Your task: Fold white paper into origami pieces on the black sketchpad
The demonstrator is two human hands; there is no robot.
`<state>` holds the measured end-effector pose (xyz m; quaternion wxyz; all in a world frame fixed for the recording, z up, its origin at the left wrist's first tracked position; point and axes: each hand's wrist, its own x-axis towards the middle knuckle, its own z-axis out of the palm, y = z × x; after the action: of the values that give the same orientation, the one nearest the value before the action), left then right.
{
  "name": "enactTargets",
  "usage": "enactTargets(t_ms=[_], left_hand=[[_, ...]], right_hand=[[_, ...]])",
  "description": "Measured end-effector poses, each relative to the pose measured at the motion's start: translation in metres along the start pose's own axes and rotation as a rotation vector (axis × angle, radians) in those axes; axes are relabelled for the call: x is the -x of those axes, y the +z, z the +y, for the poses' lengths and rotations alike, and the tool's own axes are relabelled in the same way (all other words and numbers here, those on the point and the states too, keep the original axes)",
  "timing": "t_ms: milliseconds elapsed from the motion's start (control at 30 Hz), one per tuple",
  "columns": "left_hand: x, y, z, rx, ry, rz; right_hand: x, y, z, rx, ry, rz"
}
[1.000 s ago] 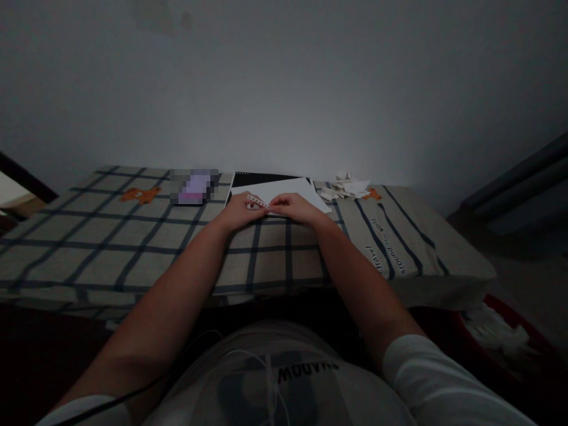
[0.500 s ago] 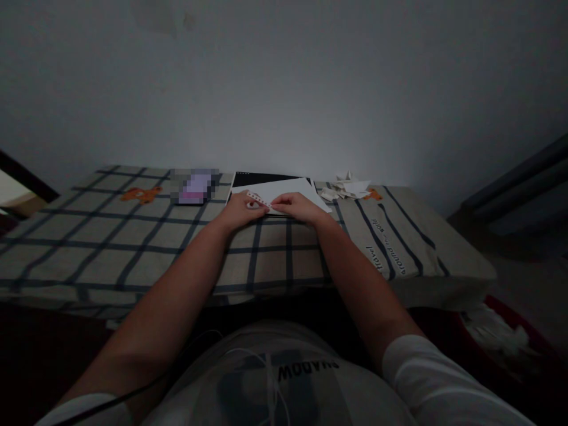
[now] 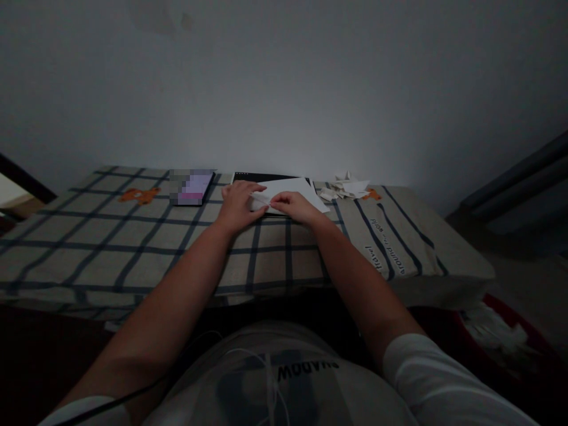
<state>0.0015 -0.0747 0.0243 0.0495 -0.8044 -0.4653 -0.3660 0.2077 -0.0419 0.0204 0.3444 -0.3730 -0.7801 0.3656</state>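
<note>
My left hand (image 3: 238, 202) rests on the near left part of a white sheet of paper (image 3: 295, 190), fingers stretched forward and lying flat on it. My right hand (image 3: 295, 206) sits just to its right, fingers curled in a pinch on the paper's near edge. The sheet lies on a dark pad or notebook (image 3: 261, 177) on a checked tablecloth (image 3: 133, 236). The two hands almost touch.
A phone-like device (image 3: 191, 186) lies left of the pad. A heap of small folded paper pieces (image 3: 344, 188) sits to the right near the wall. A red bin (image 3: 501, 337) with paper scraps stands on the floor at the right.
My left hand has slid forward over the paper and flattened out. The small dotted strip held up between the hands earlier no longer shows. My right hand has barely moved.
</note>
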Motion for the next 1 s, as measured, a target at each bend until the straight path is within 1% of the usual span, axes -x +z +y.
enactTargets(t_ms=[233,367,600,733,800,900,1000], left_hand=[[0.0006,0.0059,-0.0069,0.055,-0.014,-0.104],[-0.0001,0.0064,-0.0082,0.109,-0.021,-0.134],[-0.0027,0.0053,-0.0071,0.178,-0.033,-0.154],[-0.0035,0.0042,-0.0059,0.190,-0.054,-0.160],[-0.0036,0.0036,-0.0058,0.195,-0.034,-0.156],[-0.0032,0.0028,-0.0056,0.180,-0.009,-0.142],[-0.0026,0.0022,-0.0049,0.133,-0.039,-0.135]], right_hand=[[-0.0024,0.0028,0.0061,-0.024,-0.047,-0.009],[-0.0034,0.0037,0.0086,-0.048,-0.046,-0.013],[-0.0024,0.0042,0.0061,-0.075,-0.020,-0.057],[-0.0016,0.0047,0.0037,-0.036,-0.050,-0.069],[-0.0012,0.0042,0.0029,-0.019,-0.066,-0.077],[-0.0004,0.0019,0.0024,-0.016,-0.054,-0.072],[0.0002,-0.0013,0.0032,-0.023,-0.019,-0.043]])
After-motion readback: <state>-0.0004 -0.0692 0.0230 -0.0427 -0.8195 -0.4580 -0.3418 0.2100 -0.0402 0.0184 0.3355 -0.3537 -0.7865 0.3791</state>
